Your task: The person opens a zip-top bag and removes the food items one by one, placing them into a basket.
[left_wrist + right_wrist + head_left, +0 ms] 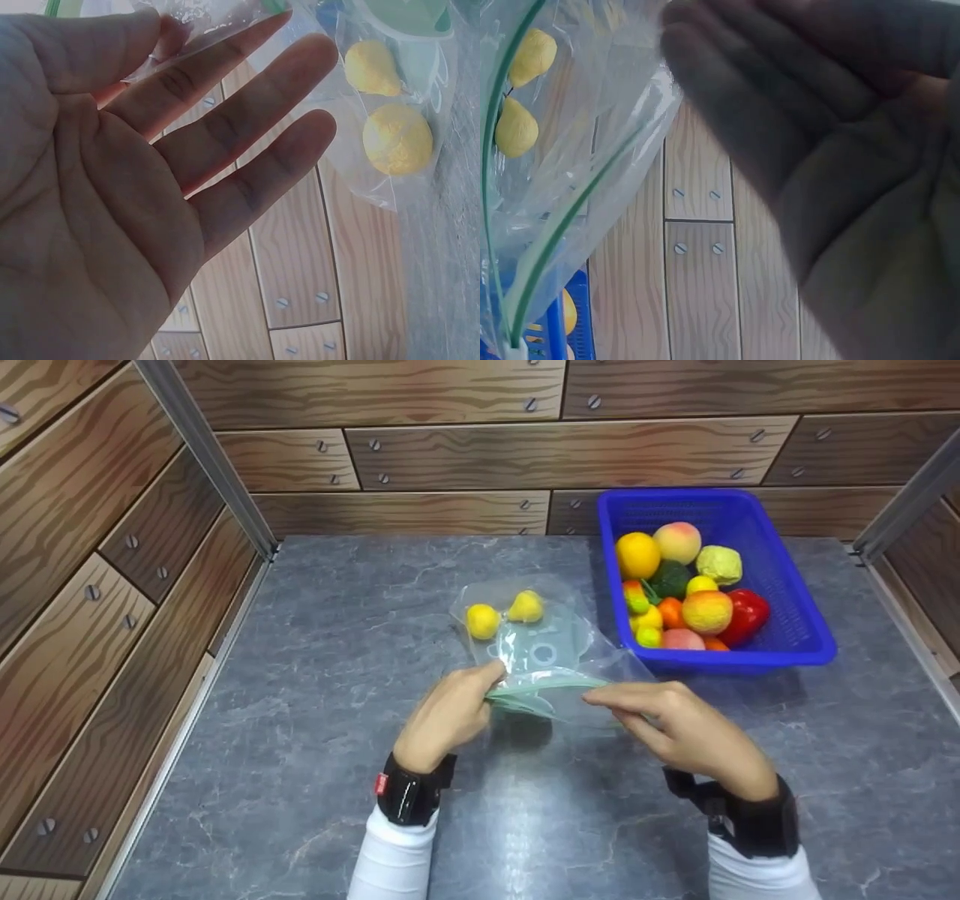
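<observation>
A clear zip bag (544,649) with a pale green zip strip and a printed face lies on the table. A small yellow pear (526,606) and a rounder yellow fruit (482,621) show inside its far end. My left hand (446,716) pinches the bag's near edge at the left end of the zip between thumb and forefinger; its other fingers (255,146) are spread out straight. At the right of the bag mouth, my right hand (675,727) holds its fingers straight, the fingertips right at the film. The green strips stand apart in the right wrist view.
A blue plastic basket (814,637) stands at the right back, close by the bag's right corner. It holds mixed fruit and vegetables, among them a red pepper (748,615), an orange (637,555) and a peach (677,542). Wood-patterned walls (450,457) border the grey table (315,660).
</observation>
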The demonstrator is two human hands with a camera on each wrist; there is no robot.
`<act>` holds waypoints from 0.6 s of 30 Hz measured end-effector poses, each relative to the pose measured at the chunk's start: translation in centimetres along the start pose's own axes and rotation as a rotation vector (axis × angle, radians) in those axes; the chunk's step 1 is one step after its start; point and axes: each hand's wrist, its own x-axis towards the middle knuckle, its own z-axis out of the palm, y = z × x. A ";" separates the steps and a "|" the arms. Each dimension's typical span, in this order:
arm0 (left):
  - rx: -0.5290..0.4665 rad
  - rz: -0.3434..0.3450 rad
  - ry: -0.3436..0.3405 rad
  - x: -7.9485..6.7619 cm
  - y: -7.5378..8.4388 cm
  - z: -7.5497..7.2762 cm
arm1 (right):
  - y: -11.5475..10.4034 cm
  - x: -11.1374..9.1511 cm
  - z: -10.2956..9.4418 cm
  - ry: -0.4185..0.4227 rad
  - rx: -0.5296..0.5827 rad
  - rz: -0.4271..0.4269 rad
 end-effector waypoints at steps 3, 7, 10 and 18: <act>-0.005 -0.004 -0.005 -0.2 0.0 0.1 | -0.4 0.2 0.4 -0.095 -0.063 0.077; -0.009 -0.003 -0.007 -0.4 0.0 0.1 | -0.6 0.7 1.5 -0.206 -0.120 0.178; -0.006 0.005 0.000 -0.6 0.1 0.0 | -0.2 1.2 2.5 -0.236 -0.160 0.228; -0.014 0.037 0.027 -0.7 0.5 0.1 | 1.7 2.3 5.1 -0.214 -0.215 0.338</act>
